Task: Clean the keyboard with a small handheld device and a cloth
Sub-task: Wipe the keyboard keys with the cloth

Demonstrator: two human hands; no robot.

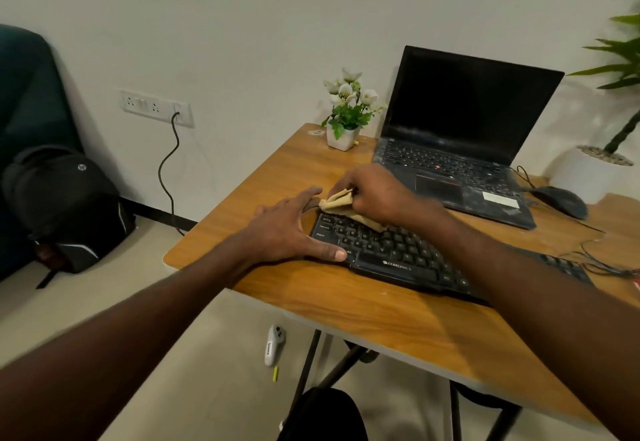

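Observation:
A black keyboard (408, 257) lies slanted across the wooden table (381, 316). My right hand (377, 194) grips a crumpled tan cloth (341, 203) and holds it on the keyboard's far left corner. My left hand (291, 229) lies flat with straight fingers against the keyboard's left end, its thumb on the near left corner. A small white handheld device (274, 344) lies on the floor under the table's left edge.
An open black laptop (460, 149) stands behind the keyboard, a mouse (561, 201) to its right and cables at the far right. A small white flowerpot (343, 135) sits at the table's back corner. A black backpack (65, 208) rests on the floor at left.

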